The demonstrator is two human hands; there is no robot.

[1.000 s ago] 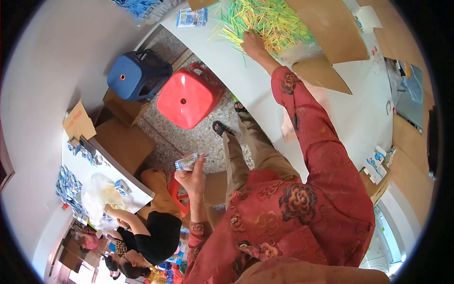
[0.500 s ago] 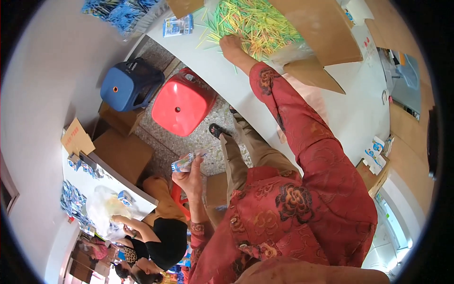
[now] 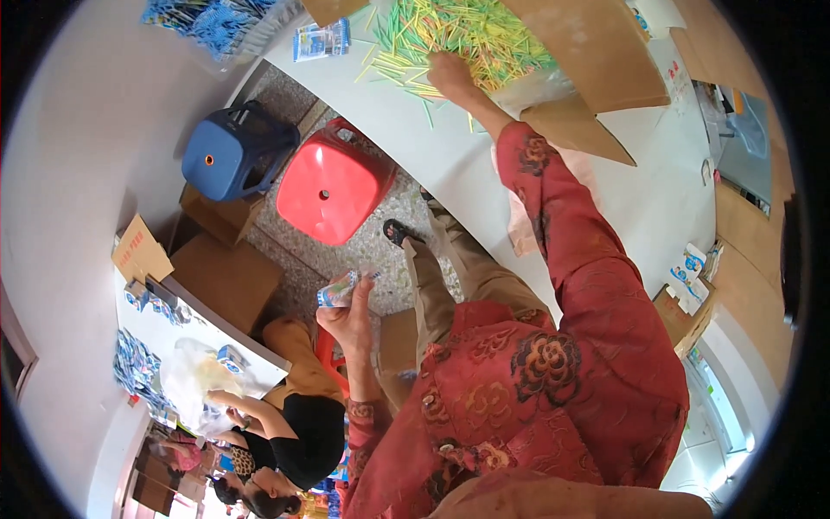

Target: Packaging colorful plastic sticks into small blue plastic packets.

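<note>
My left hand [image 3: 347, 324] is closed on a small clear packet with blue-and-white ends [image 3: 337, 292], raised over the floor beside the table, thumb upward. My right hand [image 3: 451, 74] reaches to the near edge of a heap of thin green, yellow and pinkish sticks [image 3: 493, 39] on the white table [image 3: 415, 147]. Its fingers are curled down among the sticks, and what they hold is hidden. A few loose sticks lie just left of that hand. Farther left on the table are flat blue-and-white packets [image 3: 321, 40].
An open cardboard box [image 3: 596, 60] flanks the heap on the right. Red [image 3: 328, 195] and blue stools [image 3: 220, 160] stand on the floor at left. Below them, a co-worker in black [image 3: 311, 432] handles a plastic bag [image 3: 190, 381] at another table. Blue packets [image 3: 220, 26] are piled top left.
My right hand has moved to the right along the heap's near edge, its sleeve shifting with it. My left hand stays nearly in place, still holding the packet.
</note>
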